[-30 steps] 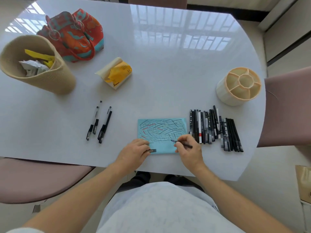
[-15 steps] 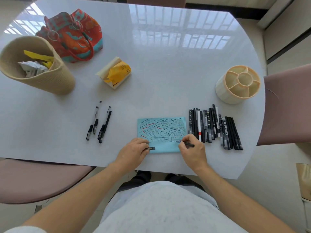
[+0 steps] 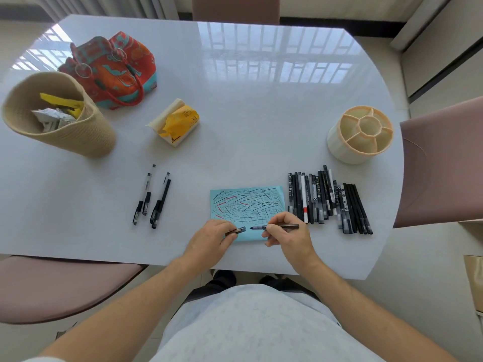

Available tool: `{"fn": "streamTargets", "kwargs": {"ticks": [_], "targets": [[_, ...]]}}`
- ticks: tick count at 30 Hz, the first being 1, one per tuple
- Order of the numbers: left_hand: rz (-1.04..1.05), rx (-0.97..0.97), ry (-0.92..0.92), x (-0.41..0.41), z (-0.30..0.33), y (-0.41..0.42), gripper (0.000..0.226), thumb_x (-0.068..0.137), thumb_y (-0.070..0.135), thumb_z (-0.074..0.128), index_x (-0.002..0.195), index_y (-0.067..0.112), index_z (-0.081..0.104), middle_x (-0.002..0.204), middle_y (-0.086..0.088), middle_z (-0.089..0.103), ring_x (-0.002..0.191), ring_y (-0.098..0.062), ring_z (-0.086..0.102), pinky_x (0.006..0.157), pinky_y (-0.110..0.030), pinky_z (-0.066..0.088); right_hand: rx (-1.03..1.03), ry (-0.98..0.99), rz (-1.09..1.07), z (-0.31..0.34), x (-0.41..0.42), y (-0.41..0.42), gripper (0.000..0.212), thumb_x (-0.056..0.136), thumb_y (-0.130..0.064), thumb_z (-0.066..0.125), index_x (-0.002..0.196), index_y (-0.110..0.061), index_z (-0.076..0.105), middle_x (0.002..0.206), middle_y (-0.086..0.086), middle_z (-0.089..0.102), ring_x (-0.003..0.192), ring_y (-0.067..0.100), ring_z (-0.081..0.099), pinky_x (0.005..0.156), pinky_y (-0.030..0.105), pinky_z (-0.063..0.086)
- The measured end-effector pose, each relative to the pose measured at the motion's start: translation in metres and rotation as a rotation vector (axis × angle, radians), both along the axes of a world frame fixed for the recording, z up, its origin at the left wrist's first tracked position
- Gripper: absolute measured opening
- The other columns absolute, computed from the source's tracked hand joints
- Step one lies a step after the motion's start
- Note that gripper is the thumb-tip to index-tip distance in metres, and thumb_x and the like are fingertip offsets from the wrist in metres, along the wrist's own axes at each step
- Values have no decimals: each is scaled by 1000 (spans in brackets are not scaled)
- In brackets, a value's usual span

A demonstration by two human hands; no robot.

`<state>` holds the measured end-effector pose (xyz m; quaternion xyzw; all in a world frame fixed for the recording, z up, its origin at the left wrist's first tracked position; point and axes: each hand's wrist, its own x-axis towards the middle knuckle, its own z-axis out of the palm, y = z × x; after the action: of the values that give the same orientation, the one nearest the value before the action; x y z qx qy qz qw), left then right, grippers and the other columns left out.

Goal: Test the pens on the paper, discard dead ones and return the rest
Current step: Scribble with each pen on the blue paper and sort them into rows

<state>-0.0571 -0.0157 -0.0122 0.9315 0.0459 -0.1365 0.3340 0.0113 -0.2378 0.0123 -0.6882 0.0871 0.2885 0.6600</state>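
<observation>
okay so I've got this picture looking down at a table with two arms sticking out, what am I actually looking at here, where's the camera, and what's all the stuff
No machine here: a person sits at a white table, and the camera is worn on their head, looking forward and down, so the arms at the bottom are their own. The right hand holds an uncapped pen level, tip pointing left over the blue paper, which is covered in test strokes. The left hand pinches what looks like the pen's cap. Right of the paper lies a row of pens, and behind it stands an empty divided pen holder. A few pens lie apart on the left. Farther back are a woven basket holding scraps, a colourful bag and a tissue pack.
</observation>
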Motion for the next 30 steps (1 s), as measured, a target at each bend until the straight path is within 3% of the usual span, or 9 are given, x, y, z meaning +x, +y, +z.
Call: {"fn": "streamTargets", "kwargs": {"ticks": [8,12,19,22,24,27,30], "targets": [[-30,-28,-37,3,11,-13,16,97,30,60,108,24,69,103,13,66,97,-8,54,83,-25,46,-3,34,46,-2,0,-3,2,86,-8,72,87,-10,71,78,18,74,62,26,68,65,38,62],[-81,-13,-27,7,19,-20,16,99,29,55,106,23,68,95,8,68,88,-12,57,76,-31,49,31,85,44,-4,-5,1,6,90,-5,74,95,-2,71,79,21,75,61,28,68,69,43,63],[-88,5,-23,20,29,-33,15,99,25,52,90,18,63,77,6,61,69,-14,48,65,-30,40,62,104,-99,-1,-6,11,5,97,-8,67,96,-3,68,77,17,74,66,24,70,66,33,60],[-103,-50,23,26,31,-35,18,99,31,53,87,21,62,73,10,59,68,-12,50,65,-33,45,44,104,-7,0,9,2,9,99,-11,66,98,-2,67,80,14,73,71,22,70,70,35,62],[-75,-91,52,31,30,-35,17,98,39,53,97,29,66,81,15,63,78,-6,56,72,-30,49,25,112,31,1,27,-7,11,101,-11,63,97,-1,66,83,14,72,71,20,68,71,36,63],[49,-139,79,31,22,-23,27,97,46,53,119,36,63,99,22,63,94,6,57,83,-22,47,-125,91,-22,3,68,-30,8,102,-9,58,96,-8,62,89,15,71,66,18,67,68,37,63],[147,-83,104,17,8,4,26,96,44,56,118,32,64,101,20,64,93,5,57,86,-26,49,-542,-64,112,2,106,-62,4,100,-22,61,100,-18,61,97,10,69,77,21,69,72,41,62]]}}
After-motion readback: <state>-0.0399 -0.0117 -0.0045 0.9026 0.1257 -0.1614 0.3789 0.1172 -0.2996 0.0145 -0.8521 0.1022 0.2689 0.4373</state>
